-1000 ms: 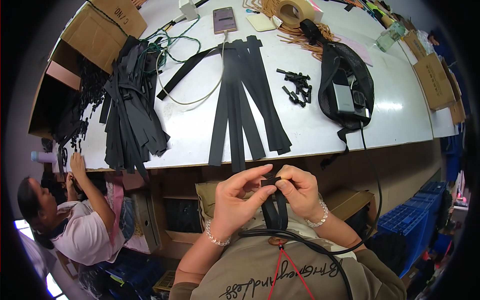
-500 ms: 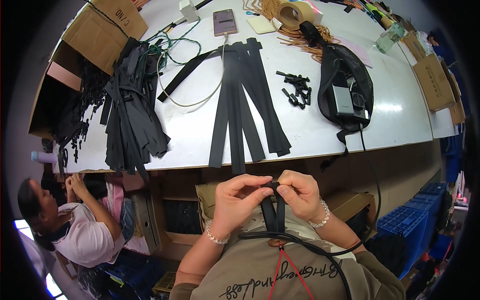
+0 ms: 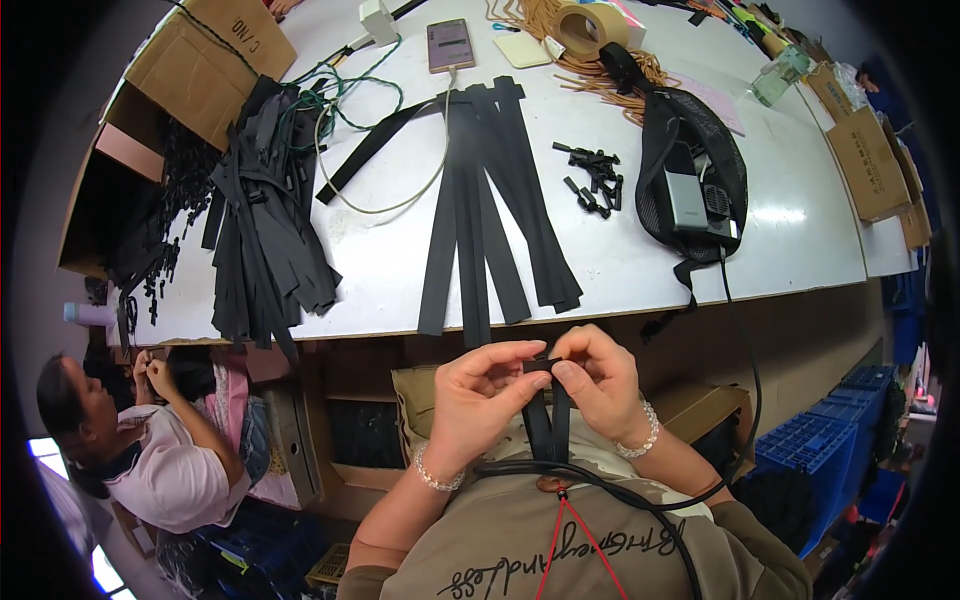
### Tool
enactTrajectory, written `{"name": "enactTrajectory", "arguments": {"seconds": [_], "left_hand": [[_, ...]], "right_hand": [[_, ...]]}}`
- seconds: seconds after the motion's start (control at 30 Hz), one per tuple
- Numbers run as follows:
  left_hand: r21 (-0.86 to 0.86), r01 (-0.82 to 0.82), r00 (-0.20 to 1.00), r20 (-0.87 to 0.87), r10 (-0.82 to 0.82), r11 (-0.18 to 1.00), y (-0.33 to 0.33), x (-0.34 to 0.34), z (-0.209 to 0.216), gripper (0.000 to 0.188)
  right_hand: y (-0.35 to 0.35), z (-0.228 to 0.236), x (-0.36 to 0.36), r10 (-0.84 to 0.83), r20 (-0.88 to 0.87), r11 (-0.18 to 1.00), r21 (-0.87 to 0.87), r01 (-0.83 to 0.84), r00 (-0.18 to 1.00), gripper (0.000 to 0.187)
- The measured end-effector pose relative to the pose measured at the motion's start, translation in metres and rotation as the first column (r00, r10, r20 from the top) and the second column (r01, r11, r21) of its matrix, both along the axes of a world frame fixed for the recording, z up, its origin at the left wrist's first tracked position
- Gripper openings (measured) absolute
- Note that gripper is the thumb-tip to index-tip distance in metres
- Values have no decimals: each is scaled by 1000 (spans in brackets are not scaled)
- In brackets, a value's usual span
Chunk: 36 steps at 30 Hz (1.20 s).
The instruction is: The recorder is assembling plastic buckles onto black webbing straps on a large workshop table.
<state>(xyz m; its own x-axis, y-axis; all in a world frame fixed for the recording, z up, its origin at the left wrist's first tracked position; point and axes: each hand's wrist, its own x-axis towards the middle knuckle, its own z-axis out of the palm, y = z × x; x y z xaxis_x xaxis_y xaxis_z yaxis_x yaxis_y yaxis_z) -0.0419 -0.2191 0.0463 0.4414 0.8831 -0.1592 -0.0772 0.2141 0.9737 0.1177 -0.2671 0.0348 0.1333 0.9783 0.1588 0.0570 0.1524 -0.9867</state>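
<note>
Close to my chest, just off the table's near edge, I hold a flat black strap (image 3: 545,430) that hangs down in two lengths. My left hand (image 3: 482,393) pinches it at the top between thumb and fingers. My right hand (image 3: 600,378) grips it there too, its thumb pressed on the black piece between the hands. Whether a small fitting sits under my fingertips, I cannot make out. Ahead on the table, several loose black straps (image 3: 470,220) lie fanned out, and a small heap of black plastic fittings (image 3: 595,175) lies to their right.
A thick bundle of black straps (image 3: 265,220) hangs over the edge at left, beside an open cardboard box (image 3: 190,60). A phone (image 3: 449,46) on a cable and a black mesh bag (image 3: 690,170) with a power bank lie beyond. Another person (image 3: 170,450) sits at lower left.
My right fingers have lifted and spread a little, and the strap's top now shows as a crosswise piece between my hands. My left fingers have loosened slightly.
</note>
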Motion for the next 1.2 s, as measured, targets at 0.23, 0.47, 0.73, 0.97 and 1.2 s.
{"name": "enactTrajectory", "arguments": {"seconds": [0.23,0.47,0.73,0.97,1.2], "left_hand": [[59,16,998,-58,-13,998,-2,2,8,35],[136,-8,999,-47,15,991,-6,7,8,34],[141,39,990,-138,-20,989,-1,3,6,32],[126,94,977,-200,-68,987,2,2,6,32],[64,27,995,-102,-20,998,0,6,6,26]], "right_hand": [[5,1,8,125,-170,985,-93,-142,977,14],[-2,-6,-7,-75,-446,990,-139,14,892,12],[2,-3,-1,10,-276,995,-93,-37,961,11],[4,2,12,126,-100,979,-147,-140,987,11],[1,-4,2,-43,-373,979,-200,-35,927,10]]}}
